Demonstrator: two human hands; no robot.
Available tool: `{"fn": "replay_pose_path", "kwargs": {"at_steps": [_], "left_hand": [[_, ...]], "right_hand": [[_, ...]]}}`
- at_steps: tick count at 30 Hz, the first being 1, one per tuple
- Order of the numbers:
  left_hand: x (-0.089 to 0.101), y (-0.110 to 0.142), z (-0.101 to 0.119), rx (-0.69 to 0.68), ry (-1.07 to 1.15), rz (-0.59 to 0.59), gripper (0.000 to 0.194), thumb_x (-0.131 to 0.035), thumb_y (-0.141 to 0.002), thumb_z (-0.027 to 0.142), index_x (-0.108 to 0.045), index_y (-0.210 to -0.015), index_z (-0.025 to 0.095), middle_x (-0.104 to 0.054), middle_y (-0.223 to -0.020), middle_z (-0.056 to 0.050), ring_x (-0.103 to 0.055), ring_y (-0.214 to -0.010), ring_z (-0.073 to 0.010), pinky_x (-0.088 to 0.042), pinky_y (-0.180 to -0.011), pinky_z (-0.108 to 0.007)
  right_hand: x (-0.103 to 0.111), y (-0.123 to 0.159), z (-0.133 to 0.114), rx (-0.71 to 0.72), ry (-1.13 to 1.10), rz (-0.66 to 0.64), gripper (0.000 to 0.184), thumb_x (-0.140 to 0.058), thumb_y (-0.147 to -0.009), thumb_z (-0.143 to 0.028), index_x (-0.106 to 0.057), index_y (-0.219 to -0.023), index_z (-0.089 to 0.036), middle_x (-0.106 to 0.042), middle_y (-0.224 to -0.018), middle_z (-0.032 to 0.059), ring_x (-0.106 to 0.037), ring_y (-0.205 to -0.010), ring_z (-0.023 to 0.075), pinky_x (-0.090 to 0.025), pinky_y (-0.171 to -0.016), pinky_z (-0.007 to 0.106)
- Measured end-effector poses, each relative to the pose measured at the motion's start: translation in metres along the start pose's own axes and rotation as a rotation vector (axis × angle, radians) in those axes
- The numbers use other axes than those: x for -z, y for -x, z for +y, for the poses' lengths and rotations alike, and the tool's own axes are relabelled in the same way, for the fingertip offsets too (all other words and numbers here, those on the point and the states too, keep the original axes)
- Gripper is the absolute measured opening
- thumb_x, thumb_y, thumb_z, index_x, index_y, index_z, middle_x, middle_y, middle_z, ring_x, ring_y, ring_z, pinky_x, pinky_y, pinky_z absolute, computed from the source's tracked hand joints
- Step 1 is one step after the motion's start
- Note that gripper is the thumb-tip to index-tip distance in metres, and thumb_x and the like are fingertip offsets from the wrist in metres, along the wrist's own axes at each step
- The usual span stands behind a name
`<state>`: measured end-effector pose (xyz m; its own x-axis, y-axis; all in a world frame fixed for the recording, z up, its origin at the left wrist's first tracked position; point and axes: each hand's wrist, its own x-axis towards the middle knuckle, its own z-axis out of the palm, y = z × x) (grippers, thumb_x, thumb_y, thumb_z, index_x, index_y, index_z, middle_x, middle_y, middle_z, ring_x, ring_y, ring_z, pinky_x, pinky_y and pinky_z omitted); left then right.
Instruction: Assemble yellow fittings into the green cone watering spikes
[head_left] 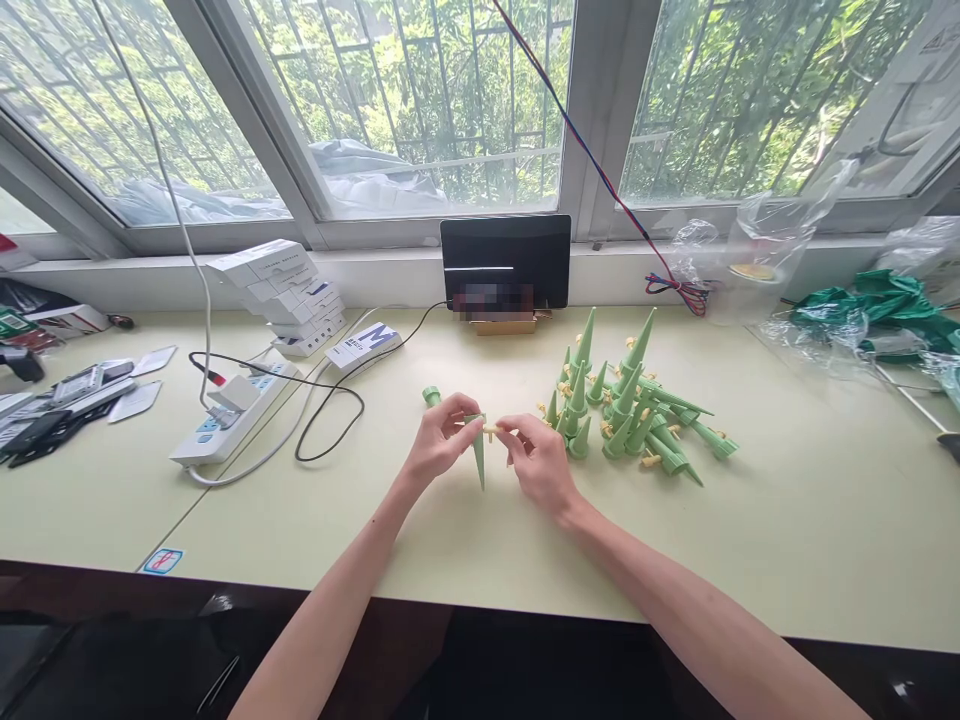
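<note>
My left hand is closed around the top of a green plastic watering spike, which hangs point down over the table. From its side sticks a small yellow valve, pinched between the fingertips of my right hand. Just beyond my left hand a ribbed green cap lies on the table. To the right of my right hand is a cluster of green watering spikes with yellow valves; several stand point up and others lie on their sides.
A white power strip with cables lies to the left, near stacked white boxes and a flat white box. A dark screen stands at the back. Green plastic bags lie far right, phone-like items far left.
</note>
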<state>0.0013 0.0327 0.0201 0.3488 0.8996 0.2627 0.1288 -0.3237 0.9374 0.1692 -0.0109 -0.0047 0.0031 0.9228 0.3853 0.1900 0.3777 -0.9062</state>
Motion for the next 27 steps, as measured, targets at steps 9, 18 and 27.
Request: {"fn": "replay_pose_path", "kwargs": {"at_steps": [9,18,27], "left_hand": [[-0.0009,0.0003,-0.0007,-0.008,-0.004,0.032,0.019,-0.067,-0.083,0.033,-0.058,-0.084,0.017,-0.052,-0.080,-0.002,-0.054,-0.063,-0.0103,-0.044,-0.048,-0.021],[-0.0016,0.0001,-0.0007,-0.009,0.007,0.035,0.019,-0.068,-0.083,0.033,-0.058,-0.084,0.017,-0.051,-0.079,-0.001,-0.053,-0.062,-0.0096,-0.043,-0.047,-0.021],[-0.0017,0.0002,-0.0012,-0.001,0.048,0.016,0.019,-0.068,-0.083,0.034,-0.058,-0.083,0.017,-0.050,-0.076,-0.001,-0.053,-0.060,-0.0102,-0.041,-0.043,-0.021]], "right_hand": [[-0.0001,-0.0016,-0.0025,-0.049,0.010,0.013,0.021,-0.054,-0.093,-0.036,-0.066,-0.092,-0.019,-0.067,-0.086,0.0054,-0.057,-0.057,0.0131,-0.049,-0.053,0.026],[0.0017,-0.0016,-0.0030,-0.029,0.012,0.012,0.015,-0.055,-0.092,-0.030,-0.066,-0.091,-0.020,-0.066,-0.085,0.0042,-0.056,-0.056,0.0127,-0.048,-0.054,0.026],[0.0011,-0.0021,-0.0013,-0.041,-0.028,0.002,0.017,-0.056,-0.091,-0.034,-0.066,-0.090,-0.019,-0.066,-0.085,0.0045,-0.055,-0.054,0.0123,-0.049,-0.053,0.027]]}}
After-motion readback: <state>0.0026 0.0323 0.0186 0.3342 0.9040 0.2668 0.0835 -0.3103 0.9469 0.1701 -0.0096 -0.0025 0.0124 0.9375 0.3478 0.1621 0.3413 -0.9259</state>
